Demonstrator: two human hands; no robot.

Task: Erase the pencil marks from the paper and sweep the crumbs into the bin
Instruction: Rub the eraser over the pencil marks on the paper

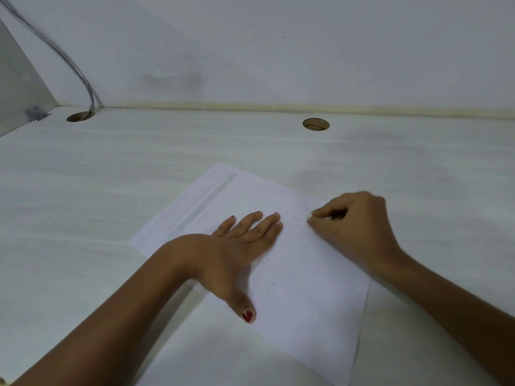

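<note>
Here, on a white desk by the wall, left hand presses paper, right hand pinches eraser.

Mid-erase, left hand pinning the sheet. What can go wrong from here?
1. Crumbs lie loose on the paper beside the left hand; shifting that palm could smear or scatter them onto the desk.
2. The right hand pinches what looks like an eraser near the paper's right edge; hard rubbing there may crease it.
3. No bin shows in view.
</note>
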